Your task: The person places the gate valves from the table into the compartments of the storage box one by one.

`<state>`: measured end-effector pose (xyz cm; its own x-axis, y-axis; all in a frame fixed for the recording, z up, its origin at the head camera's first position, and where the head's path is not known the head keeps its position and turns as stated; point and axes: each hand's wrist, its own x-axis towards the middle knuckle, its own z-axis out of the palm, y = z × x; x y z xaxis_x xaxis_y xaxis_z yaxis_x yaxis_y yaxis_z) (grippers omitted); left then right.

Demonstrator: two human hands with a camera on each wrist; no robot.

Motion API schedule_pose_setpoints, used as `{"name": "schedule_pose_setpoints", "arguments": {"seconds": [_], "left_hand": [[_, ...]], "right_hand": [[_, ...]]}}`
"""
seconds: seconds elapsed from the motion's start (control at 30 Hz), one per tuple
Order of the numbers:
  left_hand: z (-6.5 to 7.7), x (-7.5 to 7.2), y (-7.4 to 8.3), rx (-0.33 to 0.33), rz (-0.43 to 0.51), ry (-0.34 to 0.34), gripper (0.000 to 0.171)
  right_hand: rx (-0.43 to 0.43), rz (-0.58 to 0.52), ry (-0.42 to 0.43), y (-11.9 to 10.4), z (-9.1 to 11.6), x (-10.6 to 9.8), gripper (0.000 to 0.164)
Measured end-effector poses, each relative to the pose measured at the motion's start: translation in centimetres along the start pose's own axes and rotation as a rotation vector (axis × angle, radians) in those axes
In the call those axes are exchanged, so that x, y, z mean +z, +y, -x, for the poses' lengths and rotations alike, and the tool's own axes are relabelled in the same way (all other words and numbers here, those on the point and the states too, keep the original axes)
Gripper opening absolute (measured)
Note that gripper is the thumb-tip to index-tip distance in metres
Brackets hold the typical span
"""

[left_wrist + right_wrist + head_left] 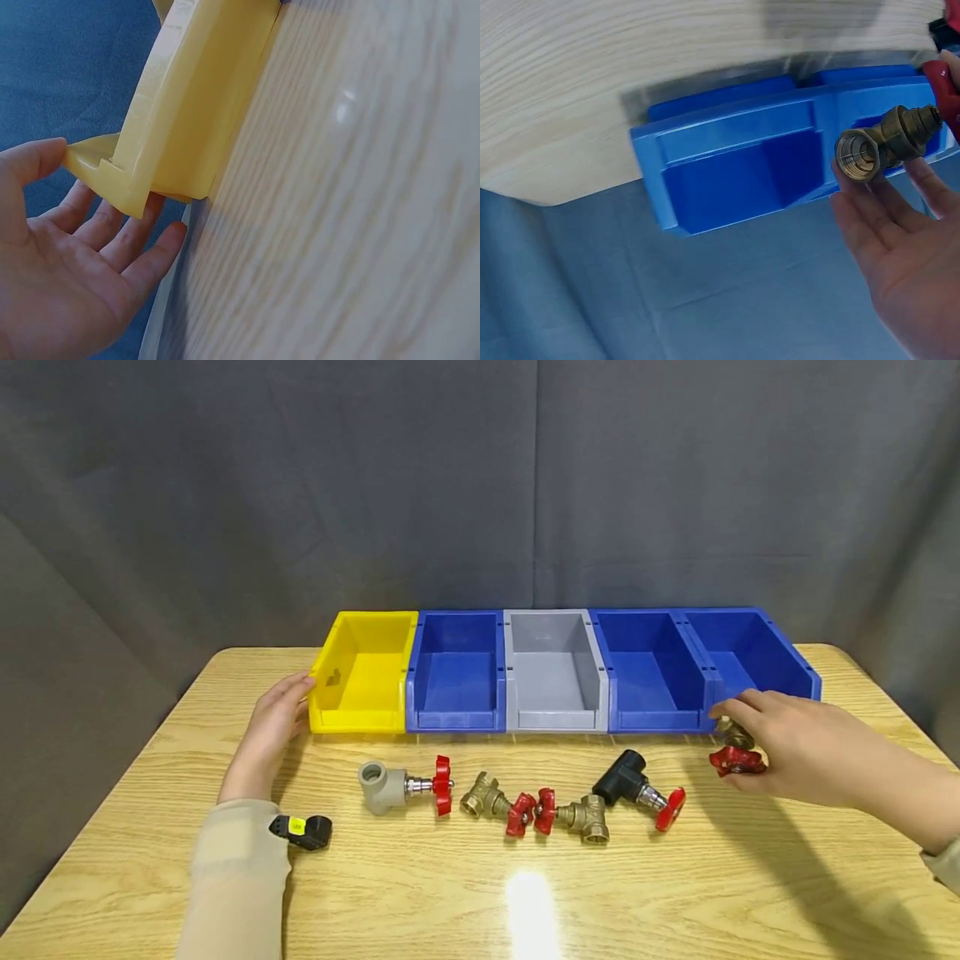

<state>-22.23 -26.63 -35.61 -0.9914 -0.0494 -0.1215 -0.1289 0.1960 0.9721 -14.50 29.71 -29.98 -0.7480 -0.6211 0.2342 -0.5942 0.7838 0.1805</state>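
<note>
My right hand (pixel 813 747) grips a brass gate valve (pixel 891 141) with a red handwheel, in front of the rightmost blue bin (pixel 739 142). In the right wrist view its threaded opening faces the camera, and part of the handwheel is cut off at the edge. At the far left of the row stands a yellow bin (pixel 358 720). My left hand (pixel 273 727) holds that bin's left side at the rim. The left wrist view shows the thumb (pixel 46 156) on the lip and the other fingers below it.
On the table in front of the bins lie a grey valve (pixel 386 789), two brass valves (pixel 483 795) (pixel 588 818) and a black valve (pixel 622 778), all with red handwheels. Between the outer bins are a blue bin (pixel 456 721), a grey bin (pixel 557 721) and another blue bin (pixel 652 721).
</note>
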Motion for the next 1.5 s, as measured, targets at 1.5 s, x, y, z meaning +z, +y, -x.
{"name": "schedule_pose_setpoints", "arguments": {"seconds": [1.5], "left_hand": [[0.0,0.1,-0.2,0.017,-0.008,-0.001,0.065]], "right_hand": [[0.288,-0.073,-0.425,10.4,-6.2,1.2,0.073]]}}
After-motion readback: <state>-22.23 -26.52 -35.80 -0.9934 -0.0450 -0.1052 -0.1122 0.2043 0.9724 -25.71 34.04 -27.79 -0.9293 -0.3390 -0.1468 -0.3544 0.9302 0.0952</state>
